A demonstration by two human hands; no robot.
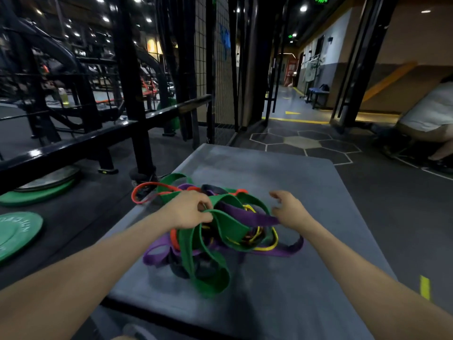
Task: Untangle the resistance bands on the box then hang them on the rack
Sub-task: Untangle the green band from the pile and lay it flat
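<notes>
A tangled heap of resistance bands lies on the grey box top (282,173): wide green bands (228,227), purple bands (255,218), a thin red band (147,186), a thin yellow band (267,246) and dark ones underneath. My left hand (190,209) pinches the edge of a green band at the top of the heap. On the heap's right side my right hand (288,208) hovers with fingers spread, touching or almost touching the end of a purple band; I cannot tell if it grips it. A black metal rack (132,69) stands to the left behind the box.
Green weight plates (17,234) lie on the floor at the left, beside a low black rail (73,141). A wire mesh panel (220,69) rises behind the box. A person in a white shirt (426,114) crouches at the far right. A corridor opens ahead.
</notes>
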